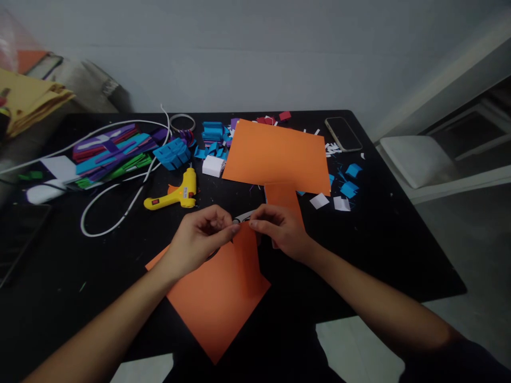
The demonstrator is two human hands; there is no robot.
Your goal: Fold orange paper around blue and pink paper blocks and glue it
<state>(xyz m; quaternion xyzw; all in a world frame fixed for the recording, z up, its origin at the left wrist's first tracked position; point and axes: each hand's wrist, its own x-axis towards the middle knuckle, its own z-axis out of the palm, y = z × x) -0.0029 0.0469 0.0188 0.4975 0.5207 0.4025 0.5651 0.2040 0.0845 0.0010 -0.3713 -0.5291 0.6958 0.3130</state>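
Note:
An orange paper strip (248,260) hangs from the fingertips of my left hand (199,239) and my right hand (283,231). Both hands pinch its top edge, thumbs against forefingers, a short gap apart. Under the strip, a larger orange sheet (213,314) lies turned at an angle near the table's front edge. Scissors (242,217) show partly behind my fingers; the rest of them is hidden. Beyond my right hand is another orange strip (285,197), partly covered by that hand. A big orange sheet (279,154) lies farther back.
A yellow glue gun (175,196) lies left of my hands, near a looping white cable (104,233). Bundled coloured paper strips (114,151), blue folded pieces (172,154) and a white folded piece (213,166) sit behind. White scraps (319,200) and a phone (343,134) are at right.

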